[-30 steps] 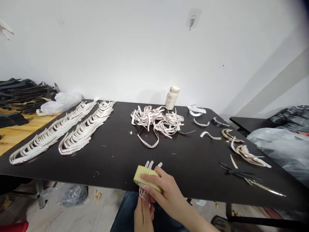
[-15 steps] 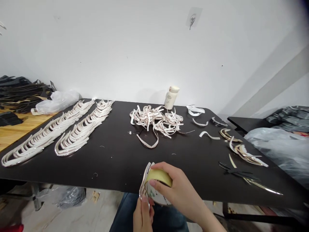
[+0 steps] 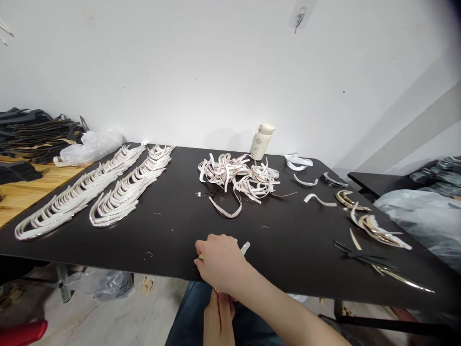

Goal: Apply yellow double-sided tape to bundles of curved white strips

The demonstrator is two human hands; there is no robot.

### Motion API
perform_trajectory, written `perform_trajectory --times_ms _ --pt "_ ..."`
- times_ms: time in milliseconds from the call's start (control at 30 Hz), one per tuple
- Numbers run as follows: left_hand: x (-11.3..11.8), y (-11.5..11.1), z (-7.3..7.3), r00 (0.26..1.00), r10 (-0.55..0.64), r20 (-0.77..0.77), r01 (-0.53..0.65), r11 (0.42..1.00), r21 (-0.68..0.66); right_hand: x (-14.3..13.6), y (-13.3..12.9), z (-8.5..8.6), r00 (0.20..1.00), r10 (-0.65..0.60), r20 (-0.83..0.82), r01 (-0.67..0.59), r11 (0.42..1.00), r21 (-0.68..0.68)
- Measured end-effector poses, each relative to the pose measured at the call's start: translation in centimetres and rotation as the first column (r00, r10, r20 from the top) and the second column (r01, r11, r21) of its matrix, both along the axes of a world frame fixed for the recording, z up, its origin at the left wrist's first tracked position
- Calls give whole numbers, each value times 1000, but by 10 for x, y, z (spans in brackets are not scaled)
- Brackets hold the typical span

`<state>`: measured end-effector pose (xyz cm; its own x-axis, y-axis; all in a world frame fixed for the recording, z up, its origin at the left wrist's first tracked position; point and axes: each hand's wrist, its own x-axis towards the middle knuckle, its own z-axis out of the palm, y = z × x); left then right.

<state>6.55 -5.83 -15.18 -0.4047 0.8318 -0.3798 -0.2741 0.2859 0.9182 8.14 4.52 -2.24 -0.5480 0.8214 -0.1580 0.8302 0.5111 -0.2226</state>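
At the table's front edge, my right hand (image 3: 221, 262) is wrapped round a roll of yellow tape, of which only a sliver (image 3: 200, 257) shows at its left side. Just below it, my left hand (image 3: 219, 310) is closed on the lower end of some pale curved strips. One strip end (image 3: 245, 248) sticks out beyond my right hand; the rest is hidden behind the hands. A tangled heap of white strips (image 3: 230, 173) lies farther back, near the table's middle.
Two long rows of curved strips (image 3: 122, 199) cover the black table's left side. A cream bottle (image 3: 261, 142) stands by the wall. Loose strips (image 3: 376, 230) and black pieces (image 3: 370, 259) lie at the right. Plastic bags (image 3: 91, 147) and dark stacks (image 3: 39, 134) are at the far left.
My right hand has moved left with the tape roll and turned its back to the camera, now covering the strips. The view has shifted slightly.
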Motion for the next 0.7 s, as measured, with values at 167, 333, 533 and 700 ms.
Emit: perform_trajectory --times_ms 167,333,533,700 --pt "0 2 2 997 -71 8 70 997 32 37 6 23 964 -90 -251 63 991 -115" --pt "-2 2 4 994 -97 54 97 995 19 75 -10 6 716 -161 -679 88 986 -141" --pt "0 2 0 993 -80 90 78 997 23 83 -32 -26 758 -93 -646 62 996 -71" --pt "6 3 -6 995 2 98 3 999 -52 73 -24 -5 884 9 -468 -10 1000 0"
